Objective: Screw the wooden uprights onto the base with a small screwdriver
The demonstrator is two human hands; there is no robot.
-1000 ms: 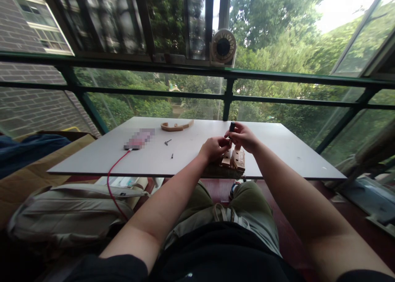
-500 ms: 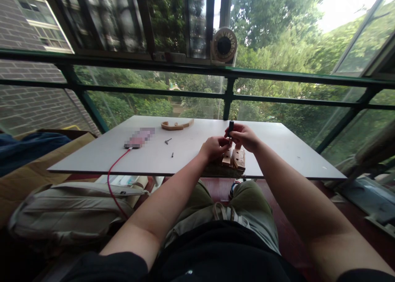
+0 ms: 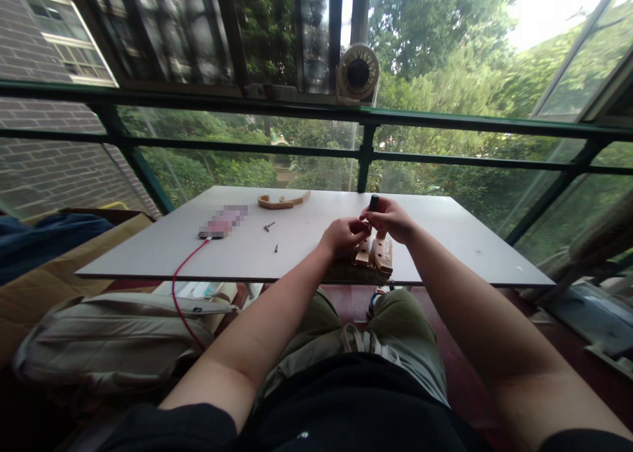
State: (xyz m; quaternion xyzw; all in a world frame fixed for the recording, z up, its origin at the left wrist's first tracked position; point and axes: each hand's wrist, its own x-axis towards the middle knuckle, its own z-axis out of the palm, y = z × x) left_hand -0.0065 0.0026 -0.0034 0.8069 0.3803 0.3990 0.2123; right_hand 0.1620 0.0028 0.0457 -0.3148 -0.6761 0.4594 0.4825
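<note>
My right hand [image 3: 391, 220] is closed around a screwdriver [image 3: 374, 203] whose black handle sticks up above the fingers. Pinched fingers of my left hand [image 3: 343, 235] meet the right hand near the tool's lower end; whatever they hold there is too small to make out. Right below both hands, a wooden piece with dark holes [image 3: 382, 257] sits at the table's near edge, and beside it on the left lies a second wooden block [image 3: 362, 257]. The far part of this wooden work is hidden behind the fingers.
On the white table [image 3: 435, 241] lie a curved wooden part [image 3: 281, 202], a few screws [image 3: 268, 227], a single small screw [image 3: 276, 248] and a blurred-out device [image 3: 222, 222] with a red cable [image 3: 182, 270]. A bag [image 3: 113, 340] rests at the left; a fan [image 3: 359, 74] stands beyond the railing.
The screwdriver's handle has tipped slightly to the right, and the right fingers have shifted around it. My left hand stays nearly in place.
</note>
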